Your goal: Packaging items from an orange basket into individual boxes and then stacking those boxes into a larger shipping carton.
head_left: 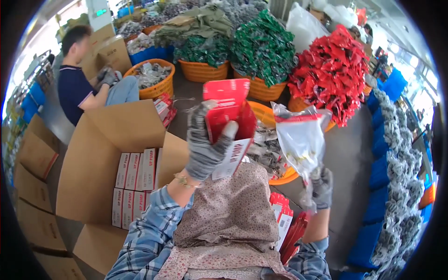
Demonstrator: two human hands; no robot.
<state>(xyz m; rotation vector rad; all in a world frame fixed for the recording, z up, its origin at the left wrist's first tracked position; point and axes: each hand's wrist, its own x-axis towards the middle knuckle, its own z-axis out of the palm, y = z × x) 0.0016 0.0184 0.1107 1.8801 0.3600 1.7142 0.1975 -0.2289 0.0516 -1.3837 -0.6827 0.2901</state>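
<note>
My left hand [203, 147], in a grey knitted glove, grips a small red-and-white cardboard box [228, 105] above my lap. Its top flap stands up and its mouth is open. In my gloved right hand [322, 189] is the gathered lower end of a clear plastic bag [301, 137], held upright to the right of the box. The bag has a red strip across its top and something white inside, whose kind I cannot make out. Beside my left arm, a large brown carton [88, 163] stands open with several red-and-white boxes [133, 170] packed in rows.
Right of my lap lie flat red-and-white boxes [282, 217]. Ahead, an orange basket [287, 177] holds bagged parts. Behind are baskets heaped with green packets [263, 49] and red packets [329, 70]. A person [74, 74] sits at left. Blue bins [373, 210] line the right.
</note>
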